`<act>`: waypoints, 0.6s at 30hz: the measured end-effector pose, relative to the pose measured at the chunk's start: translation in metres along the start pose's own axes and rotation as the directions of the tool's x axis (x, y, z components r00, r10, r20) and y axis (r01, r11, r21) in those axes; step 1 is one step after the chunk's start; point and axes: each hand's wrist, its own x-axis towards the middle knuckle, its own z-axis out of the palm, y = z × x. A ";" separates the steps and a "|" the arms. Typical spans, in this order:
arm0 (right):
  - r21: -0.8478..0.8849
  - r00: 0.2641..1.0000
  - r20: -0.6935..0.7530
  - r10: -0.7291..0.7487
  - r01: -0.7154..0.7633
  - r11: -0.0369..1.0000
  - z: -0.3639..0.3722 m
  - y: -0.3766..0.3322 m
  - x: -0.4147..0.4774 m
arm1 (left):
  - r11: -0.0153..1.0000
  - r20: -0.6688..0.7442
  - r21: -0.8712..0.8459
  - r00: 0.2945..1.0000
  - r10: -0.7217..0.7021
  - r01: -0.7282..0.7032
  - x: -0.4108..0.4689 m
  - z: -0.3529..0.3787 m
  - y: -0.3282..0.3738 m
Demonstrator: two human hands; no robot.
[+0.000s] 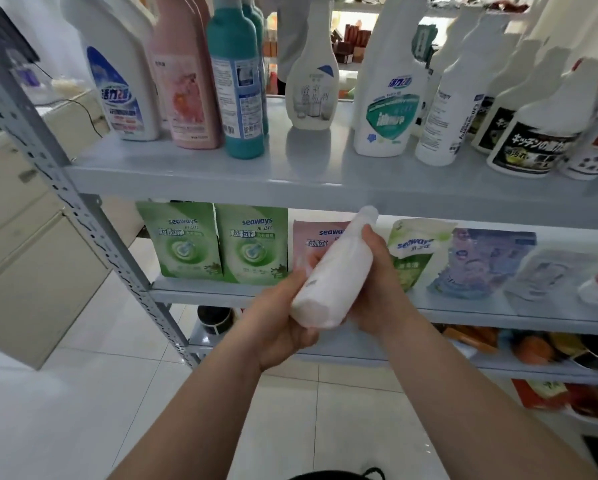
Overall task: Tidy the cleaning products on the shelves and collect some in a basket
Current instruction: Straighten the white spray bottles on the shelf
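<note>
We hold the white bottle [335, 271] in both hands, in front of the middle shelf [464, 310], with its cap tilted up toward the upper shelf [221, 174]. The left hand [283, 320] cups the base, fingers [311, 261] wrapped behind it. The right hand [380, 289] is curled round the upper body. The two-hand hold is probably for turning the label forward (little print shows on our side). The gap between the teal bottle [237, 98] and the small pale bottle [311, 91] looks like its slot. No basket is clearly in view.
</note>
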 end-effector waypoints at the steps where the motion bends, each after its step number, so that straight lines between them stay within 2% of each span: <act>1: -0.054 0.999 -0.040 -0.030 0.028 0.998 0.000 -0.003 0.005 | 0.992 -0.034 0.114 0.998 0.059 -0.055 0.004 -0.004 -0.003; 3: -0.186 0.993 -0.046 -0.107 0.097 0.978 0.000 -0.004 0.010 | 0.908 0.007 0.390 0.986 0.167 -0.157 0.009 -0.014 -0.009; 5: -0.328 0.985 -0.017 -0.170 0.155 0.932 0.002 -0.004 0.010 | 0.640 0.062 0.728 0.953 0.297 -0.247 0.013 -0.021 -0.014; 6: -0.390 0.981 0.021 -0.191 0.184 0.902 0.003 -0.004 0.007 | 0.524 0.064 0.813 0.933 0.355 -0.255 0.016 -0.023 -0.017; 7: -0.434 0.976 0.065 -0.207 0.215 0.875 0.003 -0.004 0.005 | 0.463 0.047 0.851 0.913 0.406 -0.250 0.017 -0.025 -0.020; 10: -0.515 0.954 0.168 -0.249 0.300 0.803 0.002 -0.005 0.001 | 0.376 0.038 0.886 0.851 0.524 -0.271 0.017 -0.026 -0.028; 12: -0.580 0.940 0.200 -0.276 0.341 0.740 0.006 -0.003 0.000 | 0.392 0.027 0.869 0.820 0.571 -0.302 0.017 -0.028 -0.031; 14: -0.615 0.931 0.170 -0.322 0.356 0.703 0.012 -0.002 0.000 | 0.519 -0.017 0.769 0.799 0.601 -0.374 0.013 -0.031 -0.030; 16: -0.643 0.920 0.139 -0.367 0.366 0.673 0.015 -0.002 0.001 | 0.694 -0.069 0.573 0.819 0.570 -0.435 0.009 -0.037 -0.028; 17: -0.670 0.916 0.140 -0.376 0.368 0.645 0.016 -0.002 0.001 | 0.735 -0.084 0.512 0.825 0.559 -0.445 0.005 -0.041 -0.026; 18: -0.697 0.915 0.144 -0.377 0.364 0.618 0.018 -0.002 -0.001 | 0.733 -0.092 0.509 0.818 0.567 -0.451 0.001 -0.045 -0.024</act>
